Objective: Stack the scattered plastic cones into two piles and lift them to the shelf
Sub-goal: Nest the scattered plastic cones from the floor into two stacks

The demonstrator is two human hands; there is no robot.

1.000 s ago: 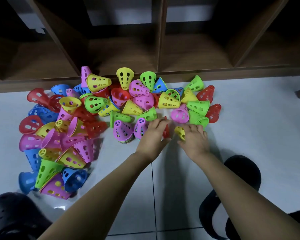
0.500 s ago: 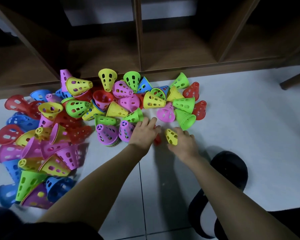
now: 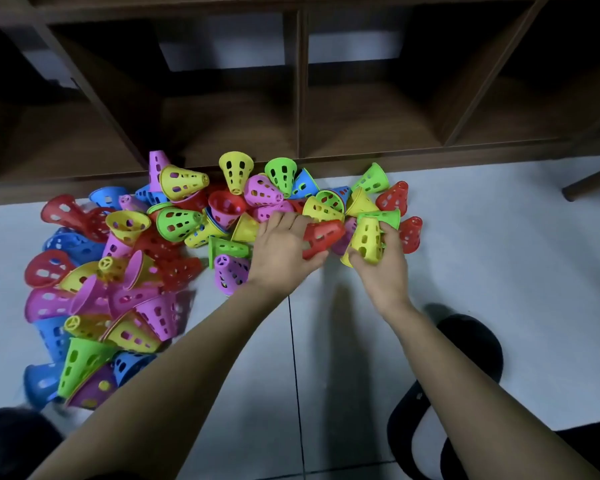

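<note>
though dim, tiled floor (image 3: 506, 271) by shelf (image 3: 371, 123)

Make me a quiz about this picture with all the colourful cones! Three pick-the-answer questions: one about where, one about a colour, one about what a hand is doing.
1. Where do most cones lie?
A) on the floor in front of the shelf
B) inside the shelf
C) in a box

2. What does the left hand hold?
A) a blue cone
B) a pink cone
C) a red cone

3. What is the right hand doing?
A) lying flat on the floor
B) gripping a yellow cone
C) hanging empty

Answers:
1 A, the pile lies on the floor and the shelf compartments in view hold no cones.
2 C, the left fingers curl round a red cone.
3 B, the right fingers wrap round a yellow cone.
</note>
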